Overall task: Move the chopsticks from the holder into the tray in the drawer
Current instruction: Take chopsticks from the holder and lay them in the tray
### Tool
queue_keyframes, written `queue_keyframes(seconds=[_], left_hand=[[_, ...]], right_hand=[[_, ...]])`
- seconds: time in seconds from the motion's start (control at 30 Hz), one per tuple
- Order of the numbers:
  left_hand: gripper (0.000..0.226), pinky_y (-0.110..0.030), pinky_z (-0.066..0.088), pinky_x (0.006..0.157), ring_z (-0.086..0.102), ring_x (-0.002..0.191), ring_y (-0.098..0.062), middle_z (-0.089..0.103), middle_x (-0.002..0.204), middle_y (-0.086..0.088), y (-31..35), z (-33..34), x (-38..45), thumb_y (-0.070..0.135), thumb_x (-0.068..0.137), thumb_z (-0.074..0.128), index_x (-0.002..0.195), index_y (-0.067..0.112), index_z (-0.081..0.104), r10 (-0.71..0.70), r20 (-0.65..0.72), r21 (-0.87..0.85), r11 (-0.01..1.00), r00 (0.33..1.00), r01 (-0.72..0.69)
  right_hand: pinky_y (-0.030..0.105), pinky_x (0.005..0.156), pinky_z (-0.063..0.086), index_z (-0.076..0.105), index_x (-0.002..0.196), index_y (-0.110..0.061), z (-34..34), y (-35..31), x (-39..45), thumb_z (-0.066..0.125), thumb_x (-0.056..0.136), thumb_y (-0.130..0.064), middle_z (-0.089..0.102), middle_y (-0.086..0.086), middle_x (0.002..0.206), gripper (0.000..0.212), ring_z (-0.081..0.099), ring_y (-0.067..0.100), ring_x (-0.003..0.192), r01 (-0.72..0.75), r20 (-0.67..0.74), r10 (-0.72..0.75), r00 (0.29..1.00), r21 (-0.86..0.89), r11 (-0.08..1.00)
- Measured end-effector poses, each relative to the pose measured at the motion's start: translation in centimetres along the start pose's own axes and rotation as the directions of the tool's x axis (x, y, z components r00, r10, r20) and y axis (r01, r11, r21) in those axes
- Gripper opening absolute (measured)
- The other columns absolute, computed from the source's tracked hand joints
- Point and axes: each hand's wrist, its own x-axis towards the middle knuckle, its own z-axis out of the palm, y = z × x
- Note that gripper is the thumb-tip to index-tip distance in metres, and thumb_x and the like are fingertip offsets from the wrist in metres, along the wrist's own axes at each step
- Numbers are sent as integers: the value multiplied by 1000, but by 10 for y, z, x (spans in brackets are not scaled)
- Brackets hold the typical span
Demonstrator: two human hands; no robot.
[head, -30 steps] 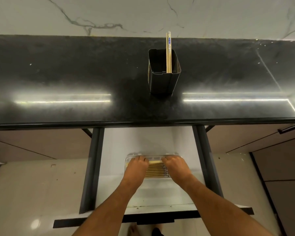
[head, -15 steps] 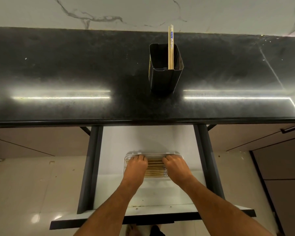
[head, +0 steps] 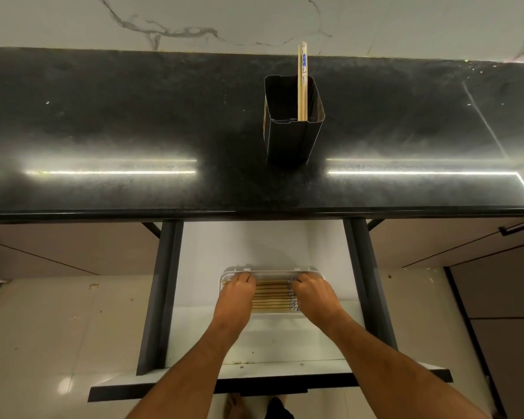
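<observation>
Wooden chopsticks lie side by side in the clear plastic tray near the white drawer's back edge. Left hand and right hand rest on their ends, fingers curled; whether they grip is unclear. Even the ends gently. One pair remains in the black metal holder.

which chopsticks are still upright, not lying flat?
The chopsticks in the black holder on the countertop: that bundle stands upright, sticking out above its rim. The others lie flat in the tray in the drawer, between both hands.
</observation>
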Motion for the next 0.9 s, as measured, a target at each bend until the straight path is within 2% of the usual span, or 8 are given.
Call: queue_keyframes(seconds=[0.1,0.2,0.3,0.37,0.43,0.53,0.7,0.9], left_hand=[[25,-30,60,88,68,98,-16,72,110,-1,-5,-7,-7,21,92,72,116,15,69,-5,-298,-162,986,955,-45],[21,-21,54,88,61,101,-7,65,112,7,-8,-12,-9,25,101,55,118,18,66,-335,-437,-464,879,835,111],[19,-19,52,77,64,98,-13,65,107,4,-12,-16,-1,22,103,52,113,17,67,-735,-215,-773,530,644,347],[20,-21,49,67,67,92,-24,68,95,-2,-18,-11,2,23,104,51,102,15,69,-836,13,-842,287,548,457],[26,-30,53,69,66,86,-25,71,93,-7,-22,-6,3,23,104,51,100,10,73,-841,143,-836,180,522,518],[28,-39,57,77,67,85,-25,73,93,-8,-22,-5,3,24,103,52,103,11,76,-828,162,-821,188,537,538],[31,-34,54,69,65,77,-22,71,85,-7,-20,-9,4,28,103,52,96,11,76,-831,133,-791,239,540,563],[35,-35,54,69,65,76,-23,70,84,-9,-13,-13,4,29,105,47,90,10,73,-817,108,-739,314,566,595]], right_hand=[[25,73,60,71,94,-13,-3,6,-9,75,90,-15,72,3,88,7,68,15,77,-61,-286,122,950,210,976],[24,81,55,69,103,-13,-9,12,-13,59,101,-20,68,-3,94,13,64,9,85,-294,-318,568,759,611,735],[24,67,54,71,103,-7,-12,21,-7,52,105,-23,68,1,85,26,68,17,83,-443,-74,878,474,841,311],[24,58,49,72,97,-1,-8,25,-5,49,106,-26,66,3,76,35,67,19,74,-488,88,918,388,864,123],[27,55,50,71,91,-1,-4,24,-4,47,107,-30,66,6,72,41,64,18,65,-533,205,901,383,845,35],[36,61,59,67,90,-6,-1,15,-3,44,107,-36,70,10,78,42,70,22,68,-560,280,869,409,828,-3],[22,48,46,65,89,-9,-7,5,-2,39,108,-37,64,3,69,43,65,14,60,-629,223,875,429,769,113],[37,68,61,62,85,-8,-13,-1,2,39,108,-37,69,12,81,44,69,23,71,-677,159,849,503,684,273]])
